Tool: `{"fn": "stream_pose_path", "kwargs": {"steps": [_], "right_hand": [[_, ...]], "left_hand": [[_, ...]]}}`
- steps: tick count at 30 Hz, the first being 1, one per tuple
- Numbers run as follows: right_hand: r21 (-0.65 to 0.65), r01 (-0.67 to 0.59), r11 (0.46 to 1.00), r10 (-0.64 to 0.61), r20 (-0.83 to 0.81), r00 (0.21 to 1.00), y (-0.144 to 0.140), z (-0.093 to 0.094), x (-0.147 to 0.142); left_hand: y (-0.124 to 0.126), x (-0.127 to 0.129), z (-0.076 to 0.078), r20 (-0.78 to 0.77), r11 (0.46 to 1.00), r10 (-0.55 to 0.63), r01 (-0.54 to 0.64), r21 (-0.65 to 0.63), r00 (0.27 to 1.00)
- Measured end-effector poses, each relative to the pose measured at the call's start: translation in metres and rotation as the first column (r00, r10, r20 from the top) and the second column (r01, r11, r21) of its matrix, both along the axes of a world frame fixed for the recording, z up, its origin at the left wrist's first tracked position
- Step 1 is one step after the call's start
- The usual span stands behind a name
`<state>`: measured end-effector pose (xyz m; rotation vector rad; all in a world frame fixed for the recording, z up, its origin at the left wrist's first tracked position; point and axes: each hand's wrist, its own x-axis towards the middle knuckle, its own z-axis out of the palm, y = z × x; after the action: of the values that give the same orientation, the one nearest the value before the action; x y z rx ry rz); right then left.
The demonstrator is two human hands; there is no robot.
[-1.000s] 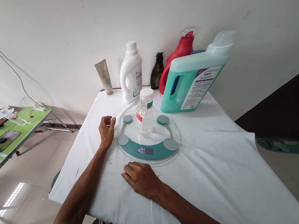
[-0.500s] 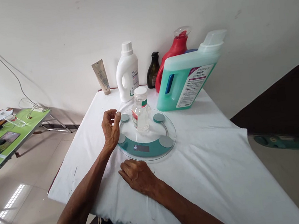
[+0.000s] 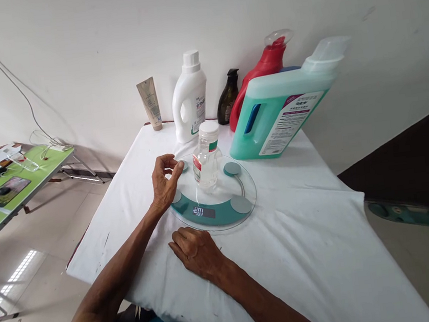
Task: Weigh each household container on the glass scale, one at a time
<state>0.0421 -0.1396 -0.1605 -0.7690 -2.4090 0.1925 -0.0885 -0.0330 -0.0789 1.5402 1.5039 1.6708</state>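
The left hand (image 3: 165, 181) has moved in since a second ago: then it rested on the cloth beside the scale, now it hovers over the scale's left rim, fingers loosely curled and open, holding nothing, close to the small clear bottle (image 3: 206, 156) but apart from it. The right hand (image 3: 194, 250) lies as before, palm down and flat on the white cloth (image 3: 304, 233), just in front of the scale, gripping nothing.

The bottle stands upright on the middle of the round glass scale (image 3: 214, 198), unmoved. It is clear plastic with a white ribbed cap and a red, white and green label. The scale is a transparent disc with four grey-green round pads and a teal band holding a lit display.

Behind, along the wall, stand a beige tube (image 3: 149, 104) on its cap, a white handled jug (image 3: 189, 99), a dark brown pump bottle (image 3: 229, 98), a red jug (image 3: 262, 73) and a large translucent green detergent jug (image 3: 282, 112) with a frosted cap. The cloth is wrinkled and lightly stained
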Motion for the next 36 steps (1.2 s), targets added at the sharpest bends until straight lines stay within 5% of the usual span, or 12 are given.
{"fn": "stream_pose_path", "kwargs": {"steps": [13,23,34,36], "right_hand": [[0.004,0.006,1.0,-0.006,0.008,1.0,-0.001,-0.001,0.0],[-0.016,-0.008,1.0,0.008,-0.012,1.0,-0.002,-0.001,0.001],[0.015,0.005,1.0,-0.004,-0.084,0.996,-0.007,-0.014,-0.002],[0.02,0.096,0.995,-0.092,-0.129,0.987,-0.008,-0.023,-0.007]], "left_hand": [[0.001,0.008,-0.005,-0.058,0.989,-0.148,0.148,-0.004,0.987],[0.012,0.016,-0.023,-0.132,0.951,-0.305,0.295,-0.091,0.943],[0.025,0.041,-0.021,-0.237,0.959,-0.227,0.174,-0.225,0.945],[0.029,0.045,-0.017,-0.224,0.96,-0.205,0.151,-0.238,0.953]]}}
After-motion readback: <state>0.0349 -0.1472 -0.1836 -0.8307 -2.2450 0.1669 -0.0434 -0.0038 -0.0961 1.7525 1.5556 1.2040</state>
